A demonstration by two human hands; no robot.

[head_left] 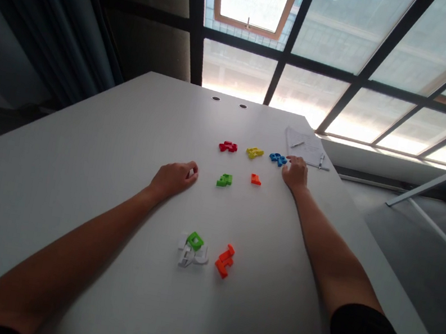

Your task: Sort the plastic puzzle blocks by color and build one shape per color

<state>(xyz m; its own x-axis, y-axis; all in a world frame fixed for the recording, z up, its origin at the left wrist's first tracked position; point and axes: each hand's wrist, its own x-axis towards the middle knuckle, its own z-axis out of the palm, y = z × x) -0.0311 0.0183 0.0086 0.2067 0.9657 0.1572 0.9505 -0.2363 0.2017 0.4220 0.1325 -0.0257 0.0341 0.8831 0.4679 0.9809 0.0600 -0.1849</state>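
Note:
My left hand rests on the white table left of the green pieces, its fingers curled and thumb near the fingertips, nothing visible in them. My right hand is at the right end of the blue pieces, fingertips at or very near their edge; whether it grips them is unclear. Left of the blue lie yellow pieces and red pieces. A small orange piece is below the yellow. Closer to me are white pieces with a green piece on them, and orange pieces.
Paper sheets with a pen lie at the table's far right, more pens at their edge. Two round holes are near the far edge of the table. Windows stand behind, a dark curtain at left, a white-legged table at right.

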